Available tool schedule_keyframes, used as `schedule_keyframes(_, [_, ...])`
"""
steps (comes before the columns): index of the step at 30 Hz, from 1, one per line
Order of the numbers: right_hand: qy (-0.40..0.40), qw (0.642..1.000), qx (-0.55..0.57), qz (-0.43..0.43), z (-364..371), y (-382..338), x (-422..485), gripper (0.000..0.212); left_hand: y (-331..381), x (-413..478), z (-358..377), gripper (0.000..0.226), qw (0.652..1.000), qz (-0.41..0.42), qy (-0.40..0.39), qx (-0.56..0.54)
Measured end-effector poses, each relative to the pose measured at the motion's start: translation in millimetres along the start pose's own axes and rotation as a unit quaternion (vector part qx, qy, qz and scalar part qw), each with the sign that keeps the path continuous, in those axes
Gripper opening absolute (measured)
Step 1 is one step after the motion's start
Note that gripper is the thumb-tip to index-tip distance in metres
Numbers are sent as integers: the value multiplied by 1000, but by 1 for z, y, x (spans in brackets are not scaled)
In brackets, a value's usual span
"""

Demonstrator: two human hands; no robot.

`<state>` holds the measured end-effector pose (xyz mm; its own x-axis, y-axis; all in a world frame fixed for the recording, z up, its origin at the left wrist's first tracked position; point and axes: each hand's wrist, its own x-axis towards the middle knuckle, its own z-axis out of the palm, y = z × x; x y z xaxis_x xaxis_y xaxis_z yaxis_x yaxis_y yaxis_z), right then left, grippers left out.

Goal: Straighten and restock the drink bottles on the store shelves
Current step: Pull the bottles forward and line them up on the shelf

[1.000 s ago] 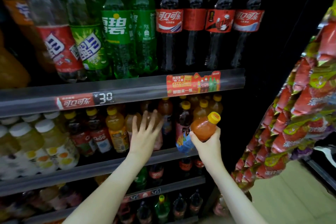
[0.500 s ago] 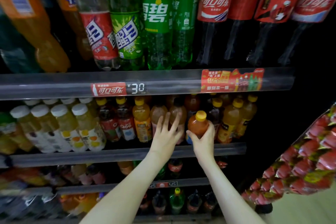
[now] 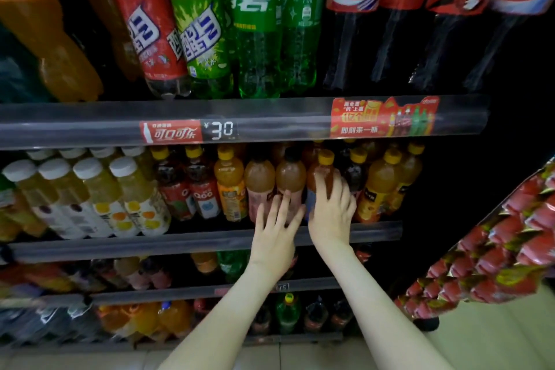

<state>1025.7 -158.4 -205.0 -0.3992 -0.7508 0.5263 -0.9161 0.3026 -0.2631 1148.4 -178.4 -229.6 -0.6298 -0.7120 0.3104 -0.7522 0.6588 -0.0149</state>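
An orange-red drink bottle with a yellow cap (image 3: 322,171) stands upright on the middle shelf (image 3: 210,242), in the row of small bottles. My right hand (image 3: 330,213) grips its lower body from the front. Just to its left, my left hand (image 3: 277,227) has straight, spread fingers whose tips touch a brown drink bottle with a pink label (image 3: 289,177). Another brown bottle (image 3: 259,180) stands to the left of that one. The lower parts of the two bottles under my hands are hidden.
Large cola (image 3: 354,18) and green soda bottles (image 3: 255,24) fill the shelf above, behind a price rail (image 3: 270,120). White-capped yellow drinks (image 3: 129,189) stand at the left, yellow-capped orange juices (image 3: 380,180) at the right. Red snack packets (image 3: 495,249) hang at the right. Lower shelves hold more bottles.
My right hand has carried the orange-red bottle from a tilt in front of the shelf to upright in the row. My left hand has stayed on the brown bottles. The camera has shifted.
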Motion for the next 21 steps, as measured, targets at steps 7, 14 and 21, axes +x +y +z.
schedule_keyframes(7, [-77, 996, 21, -45, 13, 14, -93, 79, -20, -97, 36, 51, 975, -31, -117, -185])
schedule_keyframes(14, [-275, 960, 46, -11, 61, 7, -264, 73, -50, -233, 88, 50, 925, -103, -306, -201])
schedule_keyframes(21, [-488, 868, 72, 66, 165, -39, -428, 92, -87, -370, 194, 44, 873, -189, -366, -261])
